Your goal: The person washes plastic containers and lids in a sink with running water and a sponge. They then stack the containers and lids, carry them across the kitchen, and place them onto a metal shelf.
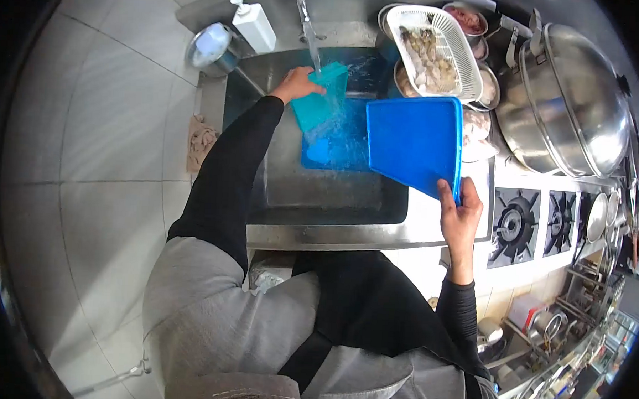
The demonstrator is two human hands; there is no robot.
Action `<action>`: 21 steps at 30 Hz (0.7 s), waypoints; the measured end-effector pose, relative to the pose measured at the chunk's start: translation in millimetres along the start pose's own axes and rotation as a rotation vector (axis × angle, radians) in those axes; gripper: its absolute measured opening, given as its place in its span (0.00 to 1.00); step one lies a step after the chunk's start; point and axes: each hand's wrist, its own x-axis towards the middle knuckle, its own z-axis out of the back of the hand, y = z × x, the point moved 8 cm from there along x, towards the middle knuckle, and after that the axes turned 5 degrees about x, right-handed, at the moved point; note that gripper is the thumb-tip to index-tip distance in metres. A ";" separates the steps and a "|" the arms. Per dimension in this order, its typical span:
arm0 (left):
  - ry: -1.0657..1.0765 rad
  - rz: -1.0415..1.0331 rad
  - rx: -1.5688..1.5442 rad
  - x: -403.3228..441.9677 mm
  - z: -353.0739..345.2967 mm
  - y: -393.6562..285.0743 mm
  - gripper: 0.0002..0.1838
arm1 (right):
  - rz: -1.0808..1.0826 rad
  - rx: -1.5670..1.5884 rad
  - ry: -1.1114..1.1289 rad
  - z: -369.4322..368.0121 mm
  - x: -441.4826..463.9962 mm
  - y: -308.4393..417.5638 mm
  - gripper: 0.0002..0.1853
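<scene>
At the far side of the sink, my left hand [296, 86] grips the edge of a teal plastic lid [313, 110], holding it tilted under the running tap [307, 28]. Water spreads over its surface. My right hand [463, 209] is closed on the near right corner of a blue plastic lid [415, 139], thumb on the face, held up over the sink's right edge. Beneath, in the sink [319, 196], lies another flat blue plastic piece [335, 157], wet and partly covered by the teal lid and the splashing water.
Behind the blue lid, a white basket [460, 52] of seafood sits on metal bowls. A large steel pot [570, 103] and gas burners [512, 221] stand to the right. A white pump bottle [254, 27], a steel container [213, 49] and a cloth [201, 143] are at left.
</scene>
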 end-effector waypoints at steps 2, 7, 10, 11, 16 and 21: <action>-0.159 -0.112 0.202 -8.5 21.3 -22.9 0.34 | -0.008 0.053 -0.020 14.1 -10.9 -2.7 0.17; -0.141 -0.349 0.535 -54.5 -51.1 -57.0 0.28 | 0.081 0.020 0.048 24.2 -37.0 -6.5 0.09; -0.257 -0.373 0.510 -86.3 -111.0 -32.7 0.29 | 0.017 0.019 0.069 28.0 -47.4 -14.6 0.08; -0.278 -0.349 0.554 -90.5 -116.7 -32.3 0.29 | 0.022 0.012 0.082 30.3 -50.3 -15.5 0.08; -0.356 -0.169 0.179 -55.3 -36.4 -62.4 0.27 | 0.129 -0.005 0.046 34.8 -54.9 -15.0 0.08; -0.151 0.151 0.322 -22.5 -68.3 40.1 0.15 | 0.172 -0.007 0.010 44.4 -44.7 7.4 0.08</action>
